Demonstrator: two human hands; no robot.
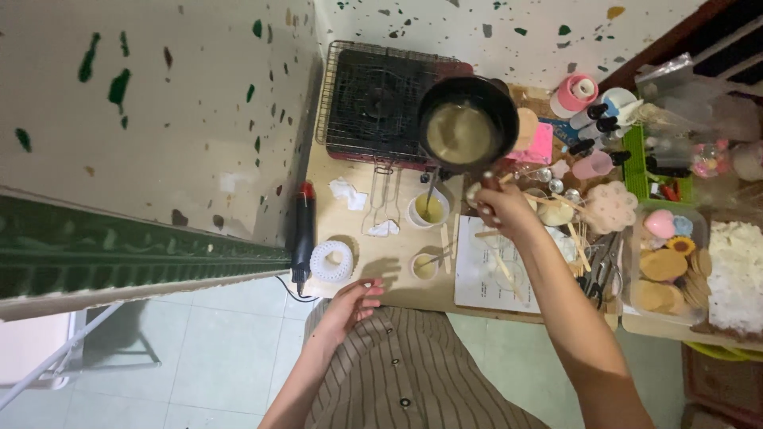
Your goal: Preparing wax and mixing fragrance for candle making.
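My right hand [502, 208] grips the handle of a small black pan [467, 125] and holds it up, tilted, above the wooden table [342, 218]. The pan holds a pale yellowish liquid. Right below its lip stands a white cup [428, 210] with yellow liquid in it. A smaller cup [424, 266] sits nearer the table's front edge. My left hand [354, 303] rests open at the table's front edge, holding nothing, next to a white ring-shaped mould [331, 260].
A black portable stove with a wire rack [373, 103] stands at the back. A black heat gun [303, 234] lies at the left edge. A white paper sheet [493, 274], wooden sticks, bottles [592, 119], tools and trays of moulds and white flakes [735, 274] crowd the right side.
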